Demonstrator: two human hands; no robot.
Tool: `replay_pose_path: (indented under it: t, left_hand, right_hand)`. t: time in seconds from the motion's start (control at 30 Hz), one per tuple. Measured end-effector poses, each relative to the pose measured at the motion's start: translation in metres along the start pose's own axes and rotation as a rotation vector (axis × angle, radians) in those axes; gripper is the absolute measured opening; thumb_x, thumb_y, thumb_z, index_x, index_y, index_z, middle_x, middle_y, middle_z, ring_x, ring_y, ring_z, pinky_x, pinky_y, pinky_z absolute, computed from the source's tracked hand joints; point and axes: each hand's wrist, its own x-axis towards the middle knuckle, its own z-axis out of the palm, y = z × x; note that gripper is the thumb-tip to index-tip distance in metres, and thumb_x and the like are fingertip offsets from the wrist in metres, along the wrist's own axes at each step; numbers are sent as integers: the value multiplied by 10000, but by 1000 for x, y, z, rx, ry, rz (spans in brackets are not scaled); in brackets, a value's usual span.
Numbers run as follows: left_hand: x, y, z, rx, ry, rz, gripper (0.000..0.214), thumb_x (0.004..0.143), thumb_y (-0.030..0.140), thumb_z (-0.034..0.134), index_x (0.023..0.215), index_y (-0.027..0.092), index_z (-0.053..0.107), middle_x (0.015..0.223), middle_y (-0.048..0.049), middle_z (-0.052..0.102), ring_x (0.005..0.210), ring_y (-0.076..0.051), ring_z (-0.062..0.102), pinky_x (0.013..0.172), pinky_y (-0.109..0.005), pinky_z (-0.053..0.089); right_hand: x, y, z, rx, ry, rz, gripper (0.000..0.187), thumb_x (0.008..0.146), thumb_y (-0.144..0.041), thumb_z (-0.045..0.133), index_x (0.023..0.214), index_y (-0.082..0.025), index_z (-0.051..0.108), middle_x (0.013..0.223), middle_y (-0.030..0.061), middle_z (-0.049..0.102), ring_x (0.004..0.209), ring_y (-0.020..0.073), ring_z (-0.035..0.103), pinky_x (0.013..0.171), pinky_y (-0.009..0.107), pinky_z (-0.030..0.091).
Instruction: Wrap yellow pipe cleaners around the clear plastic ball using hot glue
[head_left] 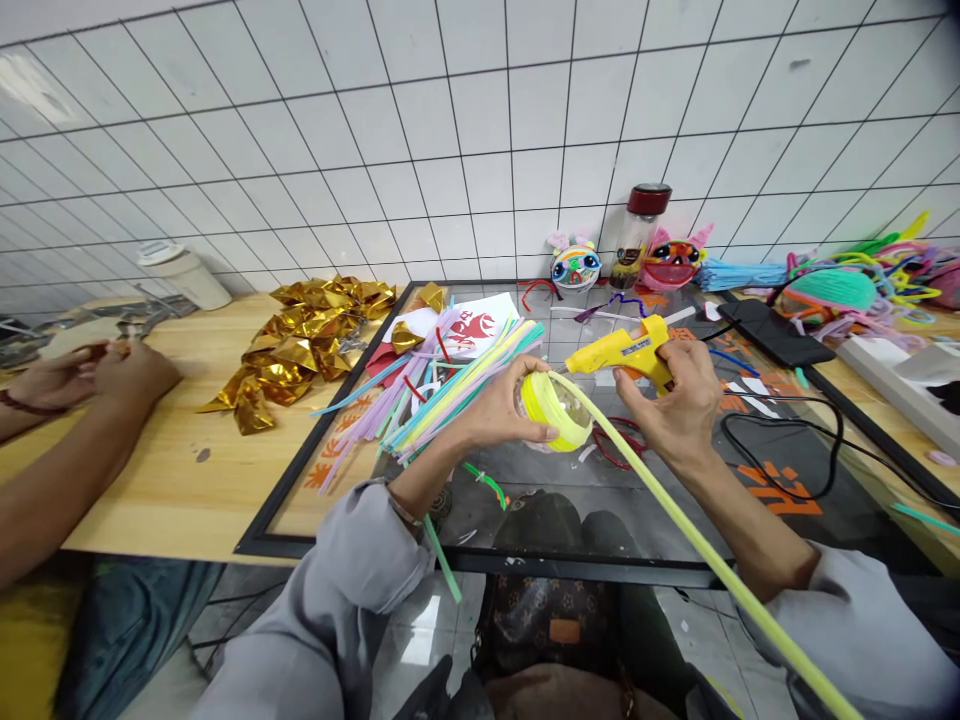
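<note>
My left hand [504, 405] is wrapped round a small clear cup [576, 405] with yellow pipe cleaner [541, 398] wound about its outside. A long pale-yellow end of the pipe cleaner [667, 505] runs from the cup down to the lower right. In my right hand [681, 400] is a yellow glue gun [621, 350], its nozzle pointing left, close to the cup's upper edge. Whether the nozzle touches the cup, I cannot tell. Left of the cup lies a bundle of pastel pipe cleaners [450, 400].
Gold foil [300, 345] lies on the wooden table at left, near a co-worker's hands [124, 375]. At the back stand two decorated faces [575, 265] and a lidded bottle [637, 235]. A black cable [780, 425] loops at right, by a white box [896, 390].
</note>
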Motion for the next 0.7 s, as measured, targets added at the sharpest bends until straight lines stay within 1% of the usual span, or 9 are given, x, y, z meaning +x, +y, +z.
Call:
replay_pose_path:
  t: [0.1, 0.17, 0.3, 0.53, 0.7]
  left_hand:
    - [0, 3, 0, -2, 12, -8, 737, 478, 327, 900, 1083, 201, 499, 1045, -23, 539, 924, -185, 526, 829, -295, 431]
    - [0, 4, 1, 8, 16, -17, 738, 470, 323, 893, 1082, 202, 497, 1033, -18, 534, 922, -188, 518, 823, -294, 429]
    - [0, 5, 1, -3, 11, -16, 729, 474, 318, 882, 1079, 210, 491, 1030, -13, 526, 923, -188, 516, 824, -284, 429]
    - [1, 1, -1, 8, 2, -16, 724, 477, 296, 880, 1086, 208, 498, 1022, -6, 540, 897, -176, 529, 786, -269, 433]
    - [1, 1, -2, -4, 7, 2, 741, 464, 321, 902, 1081, 205, 509, 1044, -19, 549, 930, -191, 540, 846, -297, 443]
  right_hand:
    - [1, 0, 0, 20, -13, -13, 213, 818, -371, 610, 969, -222, 597, 923, 103, 567, 880, 282, 592, 758, 425, 522]
    - [1, 0, -2, -3, -46, 3, 222, 816, -377, 610, 983, -230, 597, 931, 97, 567, 896, 280, 590, 771, 418, 518]
    - [2, -1, -4, -59, -72, 23, 224, 813, -396, 611, 972, -240, 584, 945, 94, 589, 905, 271, 591, 794, 402, 513]
    - [2, 1, -2, -28, -40, -20, 206, 810, -393, 599, 947, -239, 585, 907, 73, 592, 849, 246, 597, 767, 379, 507]
    - [2, 0, -2, 9, -28, -7, 202, 795, -376, 600, 932, -228, 597, 881, 56, 570, 819, 226, 581, 739, 358, 497]
